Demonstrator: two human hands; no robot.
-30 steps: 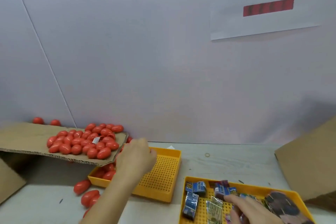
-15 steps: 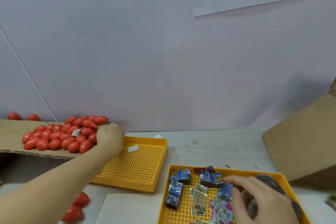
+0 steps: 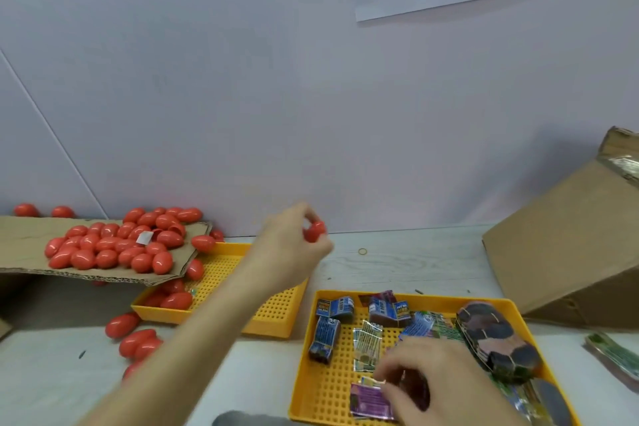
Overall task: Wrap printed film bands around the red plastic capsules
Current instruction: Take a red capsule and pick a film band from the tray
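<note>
red plastic capsule (image 3: 314, 231) is pinched in the fingers of the left hand (image 3: 294, 245), raised above the table between the two yellow trays. right hand (image 3: 435, 379) is down in the near tray (image 3: 304, 387), its fingertips pinching a printed film band (image 3: 370, 399). more capsules (image 3: 114, 245) lie piled on a cardboard sheet (image 3: 24, 245) at the left.

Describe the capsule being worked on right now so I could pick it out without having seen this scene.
Start at the cardboard flap piled with red capsules on the left, then look right, above the yellow trays. The red capsule sits pinched in the left hand, raised off the table. It is the only capsule held; every other lies loose.
</note>
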